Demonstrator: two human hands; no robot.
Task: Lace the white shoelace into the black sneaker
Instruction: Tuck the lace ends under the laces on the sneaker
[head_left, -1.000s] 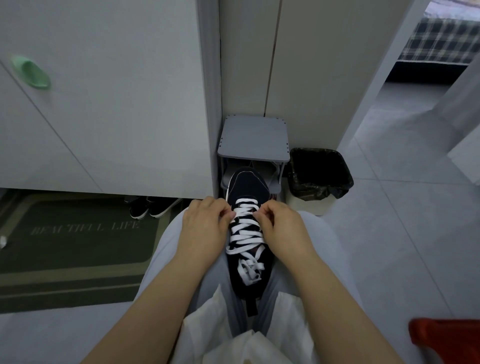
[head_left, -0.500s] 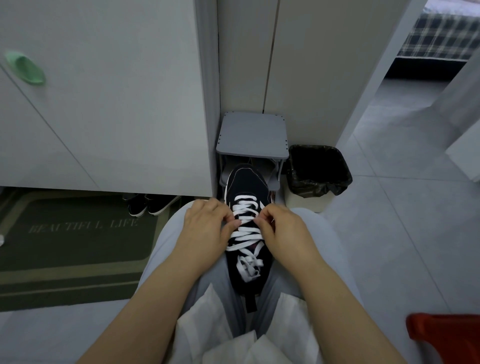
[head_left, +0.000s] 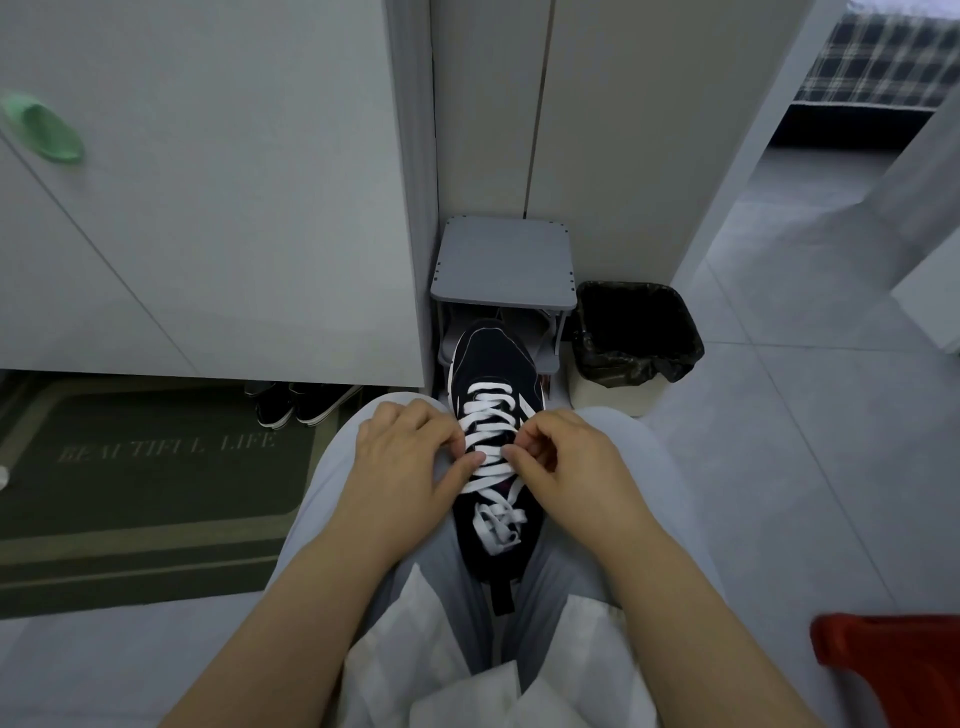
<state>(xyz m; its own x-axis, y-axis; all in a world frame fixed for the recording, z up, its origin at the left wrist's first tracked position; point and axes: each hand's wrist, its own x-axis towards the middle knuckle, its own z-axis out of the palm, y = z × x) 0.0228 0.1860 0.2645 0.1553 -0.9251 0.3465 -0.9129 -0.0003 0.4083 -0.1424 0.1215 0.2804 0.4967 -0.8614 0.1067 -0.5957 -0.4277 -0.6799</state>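
Fig.: both forearms bare, extending fwd and converging. L grip (head_left: 410, 457) and R grip (head_left: 566, 462) knuckles-up, thumb tips just apart. Fingers curled; each thumb + forefinger pinches white shoelace (head_left: 491, 410). Wrists approx. straight.

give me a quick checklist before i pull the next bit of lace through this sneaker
1. black sneaker wedged between the thighs, toe pointing away: ok
2. left hand pinches the white shoelace at the middle rows: ok
3. right hand pinches it on the opposite side: ok
4. rows nearest the toe lie flat and crossed: ok
5. loose ends untangled: not ok, bunched in a heap nearer the heel
6. next free eyelet: cannot tell, the hands cover it
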